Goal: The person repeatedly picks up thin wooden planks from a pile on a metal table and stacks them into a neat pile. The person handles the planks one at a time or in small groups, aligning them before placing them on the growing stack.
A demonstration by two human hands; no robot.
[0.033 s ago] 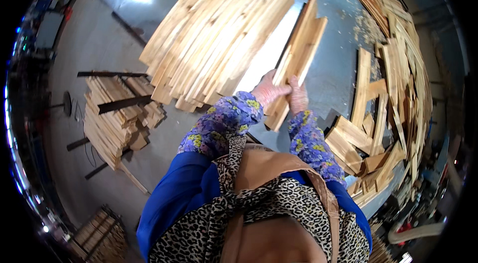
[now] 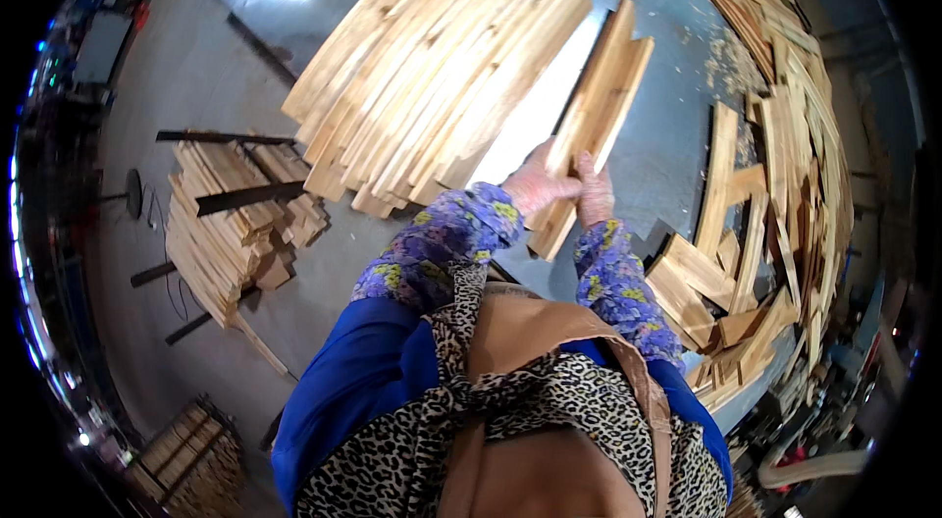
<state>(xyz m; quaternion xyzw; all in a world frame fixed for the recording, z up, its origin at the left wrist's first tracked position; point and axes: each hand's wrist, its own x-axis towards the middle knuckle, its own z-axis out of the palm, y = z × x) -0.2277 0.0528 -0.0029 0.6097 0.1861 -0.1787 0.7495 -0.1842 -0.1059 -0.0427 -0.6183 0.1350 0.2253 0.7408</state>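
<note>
A small bundle of long, narrow wooden boards (image 2: pixel 597 96) lies lengthwise on the metal table (image 2: pixel 677 116), right of a broad row of pale boards (image 2: pixel 422 77). My left hand (image 2: pixel 540 186) is closed around the bundle's left side near its close end, with the thumb across the top. From the right side, my right hand (image 2: pixel 595 196) grips the same boards, its thumb up beside the left one. Most of the fingers of both hands are hidden by the wood and by the hands themselves.
Loose offcuts and boards (image 2: pixel 702 278) are heaped on the right, with wood shavings (image 2: pixel 728 62) beyond them. At the left, a stack of boards (image 2: pixel 211 233) rests among dark metal bars (image 2: pixel 250 197). Another wood stack (image 2: pixel 191 459) stands at the lower left.
The whole view has shifted slightly. Both hands keep their hold on the boards, and nothing else has visibly moved.
</note>
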